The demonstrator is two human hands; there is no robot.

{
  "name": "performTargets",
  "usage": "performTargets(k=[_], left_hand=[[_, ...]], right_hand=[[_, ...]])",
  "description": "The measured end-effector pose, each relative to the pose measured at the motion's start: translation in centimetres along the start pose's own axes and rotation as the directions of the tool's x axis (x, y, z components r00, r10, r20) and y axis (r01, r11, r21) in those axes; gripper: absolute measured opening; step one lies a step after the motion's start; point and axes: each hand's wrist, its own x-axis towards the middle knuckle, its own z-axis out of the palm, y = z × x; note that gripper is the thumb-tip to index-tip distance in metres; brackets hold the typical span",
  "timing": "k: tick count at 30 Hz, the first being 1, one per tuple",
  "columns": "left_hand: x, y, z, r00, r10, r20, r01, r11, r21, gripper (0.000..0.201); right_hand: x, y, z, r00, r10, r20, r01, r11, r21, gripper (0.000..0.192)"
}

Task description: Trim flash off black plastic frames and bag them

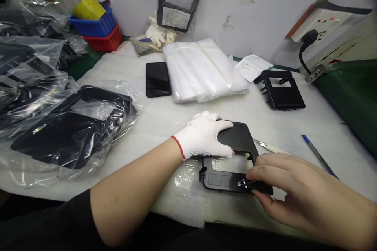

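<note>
A black plastic frame [235,135] with a rectangular window lies flat on the table in front of me. My left hand [206,135], in a white glove with a red cuff edge, grips its left side; the thumb rests by the window and a finger stretches along the upper part. My right hand [290,188] is bare and closed around a small shiny metal clipper [243,183]. The clipper's tip is at the frame's near bar, close to its right corner; most of the tool is hidden by the fingers.
A craft knife [272,148] and a blue pen [319,155] lie to the right. Behind are a phone [158,79], a stack of plastic bags [203,70] and another black frame [284,92]. Bagged black parts [70,133] fill the left, near stacked bins [101,39].
</note>
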Motion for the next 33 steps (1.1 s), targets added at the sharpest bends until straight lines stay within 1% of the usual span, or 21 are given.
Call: performTargets(k=[3, 6, 12, 18, 24, 27, 33], left_hand=[[-0.01, 0.02, 0.01, 1.0, -0.014, 0.009, 0.014, 1.0, 0.001, 0.071], [-0.01, 0.07, -0.01, 0.999, -0.034, 0.024, 0.034, 0.999, -0.01, 0.072], [0.01, 0.06, 0.05, 1.0, -0.029, 0.007, 0.029, 1.0, -0.001, 0.073], [0.07, -0.06, 0.02, 1.0, -0.012, 0.002, 0.012, 1.0, 0.012, 0.072], [0.17, 0.15, 0.01, 1.0, -0.022, 0.016, 0.022, 0.999, 0.029, 0.072], [0.22, 0.28, 0.0, 0.999, -0.032, 0.025, 0.031, 0.999, 0.034, 0.072], [0.15, 0.54, -0.17, 0.999, -0.04, 0.029, 0.039, 0.999, 0.031, 0.07]], right_hand=[[-0.15, 0.14, -0.01, 0.998, 0.03, 0.052, -0.031, 1.0, 0.007, 0.02], [-0.23, 0.13, 0.0, 0.997, 0.043, 0.068, -0.042, 0.999, -0.008, 0.019], [0.1, -0.35, -0.04, 0.999, 0.001, 0.036, 0.0, 0.999, -0.041, 0.019], [0.38, -0.44, -0.15, 0.998, -0.04, 0.05, 0.043, 0.997, -0.065, 0.02], [0.36, -0.42, -0.05, 0.996, -0.056, 0.063, 0.063, 0.992, -0.109, 0.026], [0.05, -0.42, 0.07, 0.996, -0.067, 0.05, 0.074, 0.987, -0.142, 0.029], [-0.53, -0.53, 0.3, 0.996, -0.066, 0.062, 0.077, 0.978, -0.193, 0.023]])
